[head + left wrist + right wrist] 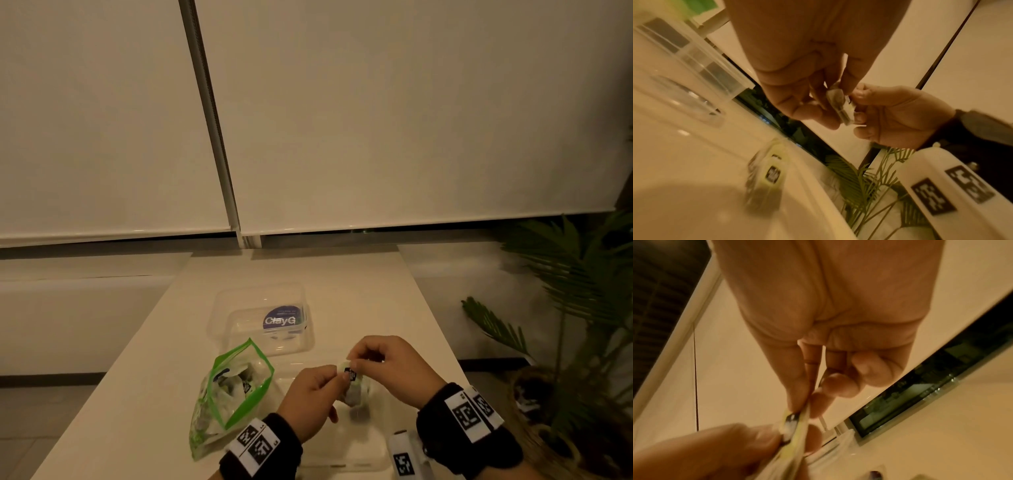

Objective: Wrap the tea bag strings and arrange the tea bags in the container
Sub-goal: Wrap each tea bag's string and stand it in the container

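Note:
Both hands hold one tea bag [350,374] above the table, in front of the clear container [239,310]. My left hand [313,399] pinches its left side with thumb and forefinger. From above, my right hand [387,366] pinches its top edge beside the small dark tag. The left wrist view shows the tea bag [840,105] squeezed between both sets of fingertips. In the right wrist view the tea bag [795,430] is edge-on, with the tag between thumb and forefinger. Another tea bag [768,178] lies on the table below the hands. No string is discernible.
A green-rimmed zip bag [233,390] with several tea bags lies open left of the hands. The container's clear lid [349,459] lies at the table's near edge. A potted palm [575,308] stands to the right of the table [342,274].

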Action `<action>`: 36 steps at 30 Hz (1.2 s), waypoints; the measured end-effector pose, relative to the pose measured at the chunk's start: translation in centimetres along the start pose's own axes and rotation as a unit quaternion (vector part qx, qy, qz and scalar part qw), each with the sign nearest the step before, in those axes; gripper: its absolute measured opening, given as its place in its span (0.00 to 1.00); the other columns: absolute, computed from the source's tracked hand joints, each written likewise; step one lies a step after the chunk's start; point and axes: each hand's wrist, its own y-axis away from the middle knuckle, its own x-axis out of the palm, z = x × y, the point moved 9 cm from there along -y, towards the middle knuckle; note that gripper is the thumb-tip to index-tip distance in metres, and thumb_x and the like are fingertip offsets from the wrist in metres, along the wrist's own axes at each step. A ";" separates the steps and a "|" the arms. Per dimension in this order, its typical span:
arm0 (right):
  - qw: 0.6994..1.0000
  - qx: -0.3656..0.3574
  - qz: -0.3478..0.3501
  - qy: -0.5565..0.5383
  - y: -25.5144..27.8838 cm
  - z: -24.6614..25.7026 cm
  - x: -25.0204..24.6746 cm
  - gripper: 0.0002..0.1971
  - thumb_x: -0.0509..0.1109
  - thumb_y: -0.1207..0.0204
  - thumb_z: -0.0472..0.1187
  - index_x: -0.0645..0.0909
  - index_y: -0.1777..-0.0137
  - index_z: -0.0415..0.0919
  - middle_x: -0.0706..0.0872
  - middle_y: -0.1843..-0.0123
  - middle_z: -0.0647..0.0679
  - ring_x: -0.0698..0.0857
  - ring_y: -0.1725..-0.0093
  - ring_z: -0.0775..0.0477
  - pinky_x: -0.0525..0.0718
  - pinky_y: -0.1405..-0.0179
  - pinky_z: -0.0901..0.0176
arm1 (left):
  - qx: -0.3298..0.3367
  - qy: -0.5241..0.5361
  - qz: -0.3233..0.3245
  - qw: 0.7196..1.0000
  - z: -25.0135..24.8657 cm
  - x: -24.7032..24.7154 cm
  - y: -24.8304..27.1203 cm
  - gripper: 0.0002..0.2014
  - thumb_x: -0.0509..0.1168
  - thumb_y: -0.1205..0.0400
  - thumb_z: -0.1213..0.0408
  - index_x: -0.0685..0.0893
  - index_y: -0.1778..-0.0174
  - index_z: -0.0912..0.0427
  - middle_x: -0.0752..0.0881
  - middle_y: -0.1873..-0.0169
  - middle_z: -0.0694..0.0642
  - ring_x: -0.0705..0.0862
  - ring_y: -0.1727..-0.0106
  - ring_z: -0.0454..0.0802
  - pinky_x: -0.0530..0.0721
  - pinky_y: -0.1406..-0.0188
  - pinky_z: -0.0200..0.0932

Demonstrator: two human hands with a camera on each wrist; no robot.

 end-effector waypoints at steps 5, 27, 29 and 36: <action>0.976 0.044 0.074 0.200 -0.9 -3.6 1.4 0.13 0.75 0.28 0.37 0.80 0.67 0.56 0.82 0.68 0.58 0.78 0.68 0.64 0.73 0.66 0.75 | -0.044 -0.084 0.008 0.996 4.5 0.5 -0.8 0.13 0.70 0.27 0.70 0.81 0.50 0.53 0.82 0.74 0.46 0.78 0.71 0.43 0.78 0.64 0.39; 0.933 0.125 0.133 0.311 -2.5 -9.8 4.4 0.12 0.69 0.26 0.38 0.81 0.68 0.55 0.86 0.59 0.54 0.86 0.51 0.51 0.81 0.53 0.64 | 0.006 -0.505 0.140 0.852 8.6 5.2 0.7 0.36 0.39 0.34 0.37 0.76 0.33 0.37 0.68 0.37 0.52 0.69 0.36 0.53 0.67 0.51 0.46; 0.928 0.126 0.121 0.330 -2.8 -9.6 4.3 0.12 0.66 0.26 0.37 0.80 0.69 0.52 0.88 0.56 0.50 0.86 0.53 0.49 0.82 0.52 0.60 | -0.001 -0.531 0.165 0.831 8.9 6.0 0.8 0.37 0.37 0.34 0.34 0.74 0.31 0.32 0.67 0.35 0.53 0.67 0.35 0.54 0.62 0.52 0.48; 0.924 0.134 0.095 0.344 -3.6 -10.2 3.6 0.16 0.65 0.27 0.37 0.71 0.75 0.51 0.86 0.58 0.49 0.87 0.50 0.45 0.82 0.54 0.58 | -0.089 -0.568 0.157 0.803 10.0 5.8 0.5 0.25 0.50 0.17 0.36 0.64 0.23 0.34 0.67 0.33 0.55 0.65 0.30 0.57 0.65 0.35 0.56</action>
